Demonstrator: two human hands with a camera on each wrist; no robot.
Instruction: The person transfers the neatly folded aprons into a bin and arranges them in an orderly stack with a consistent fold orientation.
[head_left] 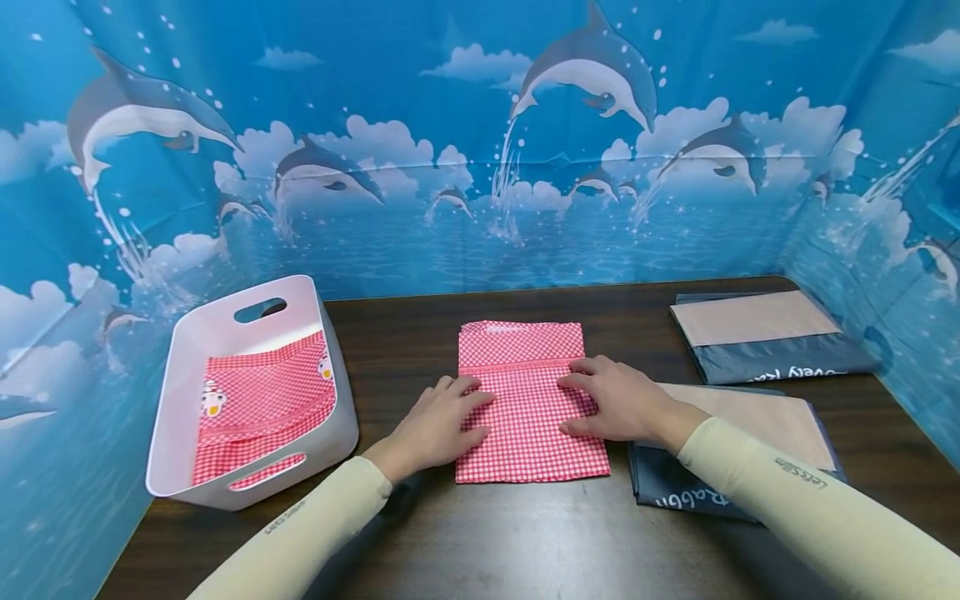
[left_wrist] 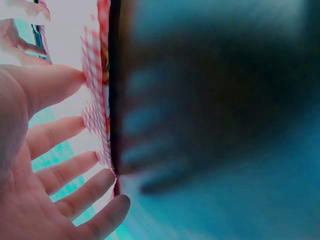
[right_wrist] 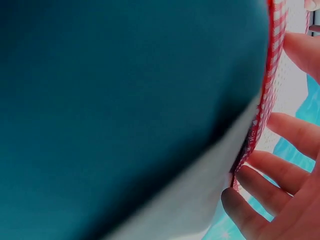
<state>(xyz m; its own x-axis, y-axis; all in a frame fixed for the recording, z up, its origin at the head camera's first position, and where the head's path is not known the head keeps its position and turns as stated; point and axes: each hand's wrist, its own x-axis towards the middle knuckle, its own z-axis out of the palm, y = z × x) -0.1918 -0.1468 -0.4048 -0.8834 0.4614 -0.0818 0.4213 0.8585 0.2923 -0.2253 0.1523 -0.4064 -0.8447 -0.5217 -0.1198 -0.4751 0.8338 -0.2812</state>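
A folded red-and-white checked cloth (head_left: 525,417) lies flat on the dark table in the head view, with a smaller-checked band across its far end. My left hand (head_left: 438,421) rests on its left side, fingers spread and thumb nearer me. On the opposite side, my right hand (head_left: 618,402) touches the cloth with its fingertips, palm down. Both wrist views show the fingers extended, meeting the checked cloth (left_wrist: 95,100) at its edge. Neither hand grips it.
At left stands a white bin (head_left: 337,400) with handle holes, holding a checked cloth (head_left: 262,392) with white cartoon figures. Two folded dark-and-beige pieces, a farther one (head_left: 757,321) and a nearer one (head_left: 757,417), lie at right, the nearer beneath my right forearm. A dolphin-print curtain (head_left: 420,208) encloses the table.
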